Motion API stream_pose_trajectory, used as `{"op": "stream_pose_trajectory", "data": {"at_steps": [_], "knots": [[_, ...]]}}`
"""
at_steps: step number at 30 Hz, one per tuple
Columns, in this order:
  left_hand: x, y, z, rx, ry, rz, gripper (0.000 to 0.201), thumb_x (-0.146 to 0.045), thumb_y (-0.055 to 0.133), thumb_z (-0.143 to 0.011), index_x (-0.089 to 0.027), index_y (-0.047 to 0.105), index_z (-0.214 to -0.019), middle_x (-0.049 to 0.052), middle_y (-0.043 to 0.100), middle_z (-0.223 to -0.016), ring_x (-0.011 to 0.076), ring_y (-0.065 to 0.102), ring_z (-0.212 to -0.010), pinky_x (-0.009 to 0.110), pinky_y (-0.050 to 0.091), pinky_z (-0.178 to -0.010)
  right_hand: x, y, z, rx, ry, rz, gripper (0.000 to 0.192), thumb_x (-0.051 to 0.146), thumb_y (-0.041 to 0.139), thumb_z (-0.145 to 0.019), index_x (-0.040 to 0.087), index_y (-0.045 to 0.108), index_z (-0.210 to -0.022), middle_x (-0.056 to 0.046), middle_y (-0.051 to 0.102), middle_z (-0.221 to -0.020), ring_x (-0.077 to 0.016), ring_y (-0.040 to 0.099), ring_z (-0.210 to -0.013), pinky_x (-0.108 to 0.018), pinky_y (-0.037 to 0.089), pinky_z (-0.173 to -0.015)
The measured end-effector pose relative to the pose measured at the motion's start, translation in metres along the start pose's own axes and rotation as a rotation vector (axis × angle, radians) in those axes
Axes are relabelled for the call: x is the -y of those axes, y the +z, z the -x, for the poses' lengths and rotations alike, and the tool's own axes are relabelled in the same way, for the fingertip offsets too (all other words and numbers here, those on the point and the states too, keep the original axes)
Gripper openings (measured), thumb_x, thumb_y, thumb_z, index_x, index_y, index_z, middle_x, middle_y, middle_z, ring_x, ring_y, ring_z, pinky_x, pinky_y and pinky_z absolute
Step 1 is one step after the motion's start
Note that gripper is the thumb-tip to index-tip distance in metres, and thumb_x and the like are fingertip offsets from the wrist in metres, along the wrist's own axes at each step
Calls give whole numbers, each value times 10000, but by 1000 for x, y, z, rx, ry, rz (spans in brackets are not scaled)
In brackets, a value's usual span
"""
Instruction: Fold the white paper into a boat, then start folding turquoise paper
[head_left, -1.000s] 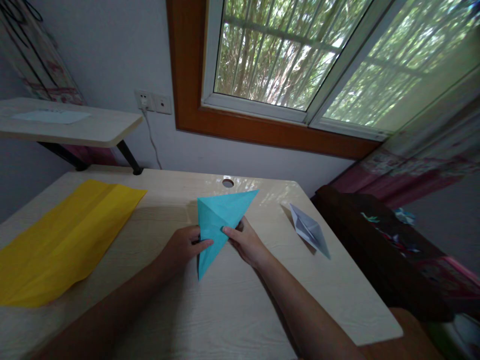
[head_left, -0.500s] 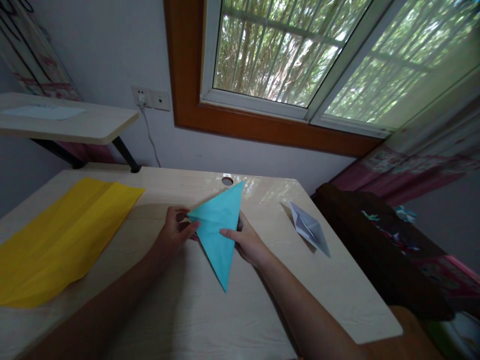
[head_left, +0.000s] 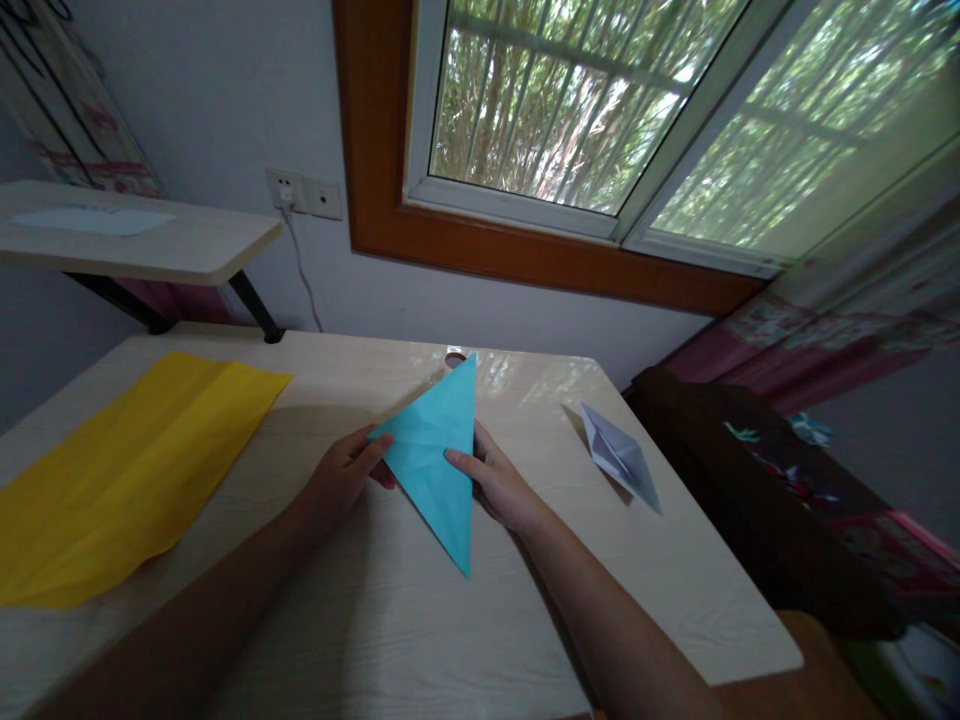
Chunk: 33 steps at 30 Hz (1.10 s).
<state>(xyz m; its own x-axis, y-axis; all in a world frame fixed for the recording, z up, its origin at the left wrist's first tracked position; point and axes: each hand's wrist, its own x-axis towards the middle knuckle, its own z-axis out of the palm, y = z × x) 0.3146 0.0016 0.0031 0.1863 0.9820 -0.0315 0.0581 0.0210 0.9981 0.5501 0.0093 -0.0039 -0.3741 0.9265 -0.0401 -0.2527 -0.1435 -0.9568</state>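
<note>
Between my two hands is a blue sheet of paper (head_left: 435,470), folded into a triangle and held up over the desk. Its long edge faces right, with one corner pointing to the far side and one toward me. My left hand (head_left: 352,463) pinches the left corner, thumb on top and fingers mostly beneath. On the right edge, my right hand (head_left: 491,478) grips the paper with its thumb lying across the front; the other fingers are largely hidden behind it.
A large yellow sheet (head_left: 135,480) lies on the left of the desk (head_left: 420,640). To the right rests a folded white paper boat (head_left: 619,455). A raised shelf (head_left: 217,255) stands at the back left, and a cable hole (head_left: 454,358) sits near the back edge.
The blue triangle has turned slightly, so its long edge now stands nearly straight and its near corner has swung right. My left hand has closed more flatly over the left corner.
</note>
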Motion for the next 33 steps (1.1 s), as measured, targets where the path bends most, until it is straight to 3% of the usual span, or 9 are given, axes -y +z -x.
{"op": "stream_pose_trajectory", "data": {"at_steps": [7, 12, 17, 23, 29, 31, 33], "knots": [[-2, -1, -2, 68, 13, -32, 305, -472, 613, -876, -184, 668, -793, 23, 706, -678, 181, 676, -626, 281, 538, -631, -2, -4, -4, -98, -70, -4, 749, 394, 770, -811, 334, 422, -1471, -44, 614, -1383, -281, 621, -1201, -452, 533, -1000], [-2, -2, -3, 68, 18, -42, 297, -478, 632, -850, -189, 698, -874, 21, 697, -772, 193, 663, -666, 302, 529, -658, -2, -6, -3, -52, -17, 45, 566, 437, 754, -822, 282, 571, -1335, -54, 667, -1307, -289, 646, -1155, -438, 545, -963], [-9, -7, -4, 79, 83, -58, 290, -446, 667, -814, -193, 715, -947, 39, 700, -916, 224, 643, -860, 301, 498, -749, -1, -9, -1, 22, 15, 68, 491, 441, 735, -843, 272, 610, -1287, -49, 665, -1312, -278, 643, -1158, -425, 529, -976], [-6, -14, -6, 170, -59, -80, 290, -461, 704, -780, -191, 708, -888, 12, 668, -805, 191, 596, -733, 278, 440, -652, 7, -6, 0, 76, 42, 95, 571, 424, 740, -843, 292, 549, -1365, -47, 643, -1343, -270, 636, -1170, -435, 515, -1001], [1, -12, -6, -57, -56, -147, 296, -480, 695, -777, -186, 659, -777, -22, 574, -691, 160, 512, -663, 266, 374, -611, 9, -6, 1, 69, 24, 183, 873, 348, 854, -719, 330, 400, -1465, -52, 543, -1449, -263, 572, -1253, -420, 512, -1003], [2, -13, -7, -107, -57, -119, 300, -476, 701, -771, -186, 628, -752, -33, 549, -671, 152, 497, -652, 262, 367, -608, 9, -8, 2, 13, 49, 244, 933, 331, 881, -677, 325, 380, -1464, -57, 615, -1333, -247, 629, -1133, -388, 551, -894], [4, -14, -7, -128, -56, -81, 302, -473, 704, -770, -185, 613, -755, -36, 548, -677, 150, 500, -652, 261, 370, -610, 10, -11, 2, -24, 87, 267, 904, 333, 879, -672, 307, 397, -1437, -23, 691, -1080, -203, 671, -892, -329, 553, -723]]}}
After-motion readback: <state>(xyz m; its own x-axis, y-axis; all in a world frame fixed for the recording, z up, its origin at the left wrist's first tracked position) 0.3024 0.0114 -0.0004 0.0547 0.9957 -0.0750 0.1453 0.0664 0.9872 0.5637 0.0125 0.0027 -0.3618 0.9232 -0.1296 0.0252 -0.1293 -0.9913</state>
